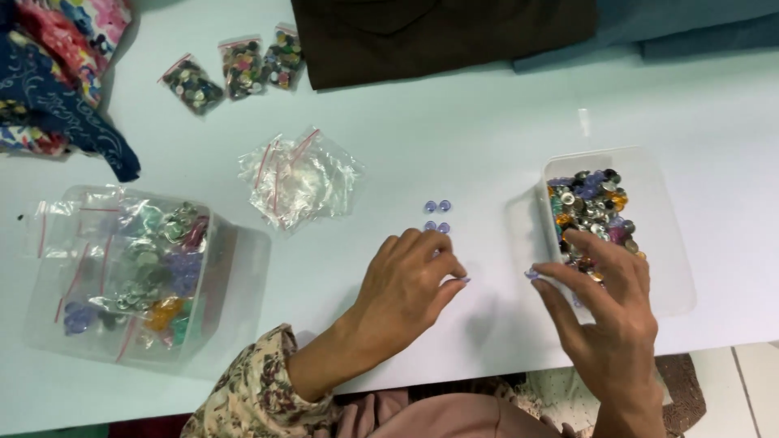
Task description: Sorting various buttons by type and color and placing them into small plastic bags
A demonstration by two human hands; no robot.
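Step in hand: judging by the layout, lilac buttons were being picked from the mixed lot and set out in a small grid on the white table (pixel 454 122).
Left hand (pixel 406 288): rested knuckles-up on the table, fingers curled narrow, thumb and forefinger pinching one lilac button (pixel 463 280) at its 3 o'clock edge.
Right hand (pixel 604 304): fingers spread fairly wide over the near corner of the clear tub (pixel 673 235), with another lilac button (pixel 531 275) at the tip of the thumb; whether it was gripped or only touched, I could not tell.
Laid-out lilac buttons (pixel 437 207): four counted, in two rows of two, at 12 o'clock from the left hand and just beside its fingertips.
Mixed buttons (pixel 591 212): one heap in the tub, too many to count.
Next move, as a judgement: it would call for placing the pinched button in line with the rows without nudging those already down.
Filled button bags (pixel 235 69): three, at 11 o'clock of the table.
Empty zip bags (pixel 299 174): one loose pile, number unclear.
Clear box of bagged buttons (pixel 138 276): one, at 9 o'clock.
Brown cloth (pixel 438 32): one, at 12 o'clock.
Patterned fabrics (pixel 57 65): a bundle at 10 o'clock.
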